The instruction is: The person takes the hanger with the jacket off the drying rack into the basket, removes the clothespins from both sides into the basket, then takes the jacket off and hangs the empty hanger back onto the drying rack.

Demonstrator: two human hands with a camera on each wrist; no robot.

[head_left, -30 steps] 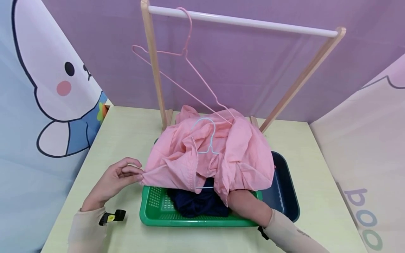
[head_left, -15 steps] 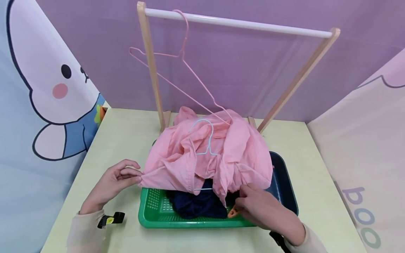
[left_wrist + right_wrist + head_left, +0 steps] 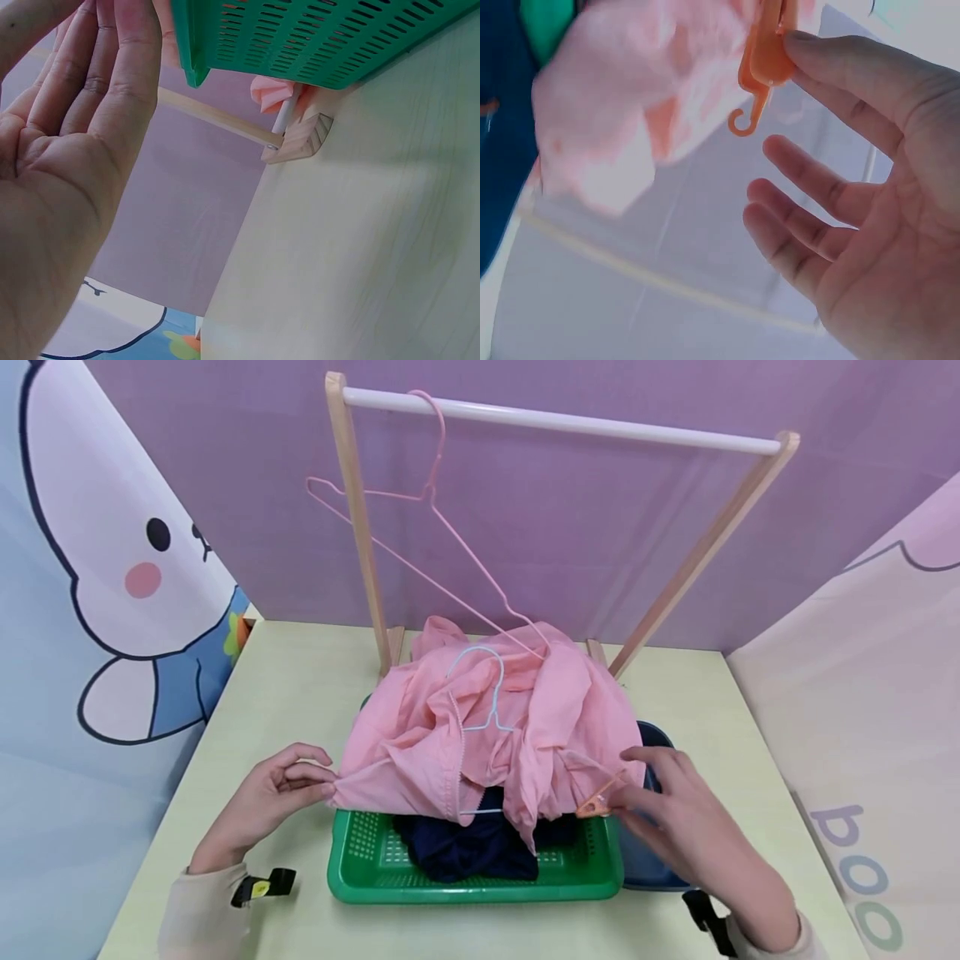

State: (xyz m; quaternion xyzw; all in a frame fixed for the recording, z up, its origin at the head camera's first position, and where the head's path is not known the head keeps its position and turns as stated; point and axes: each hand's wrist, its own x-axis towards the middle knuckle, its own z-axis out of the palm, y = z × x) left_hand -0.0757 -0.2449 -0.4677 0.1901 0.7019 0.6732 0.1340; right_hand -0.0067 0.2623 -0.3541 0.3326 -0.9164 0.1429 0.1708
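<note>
A pink zip-front jacket [image 3: 408, 727] lies spread over the green basket, with a light-blue hanger [image 3: 497, 693] inside its opening. My left hand [image 3: 273, 802] pinches the jacket's left edge between thumb and fingers. At the opposite edge, my right hand [image 3: 686, 818] grips an orange clothespin [image 3: 591, 808] between thumb and forefinger. In the right wrist view this clothespin [image 3: 772, 56] shows a small hook at its end, beside the pink cloth; whether its jaws bite the cloth I cannot tell. The right hand's other fingers are loosely bent.
The green basket [image 3: 480, 893] holds dark navy cloth [image 3: 465, 852]. A dark-blue bin [image 3: 652, 864] stands to its right, partly hidden. Behind rises a wooden rack with a white rod [image 3: 570, 420], from which a pink hanger [image 3: 480, 560] hangs, its lower corner against the jacket.
My right hand has come out from under the jacket over the basket with the orange clothespin, then moved up and right to the jacket's right edge. My left hand keeps its hold.
</note>
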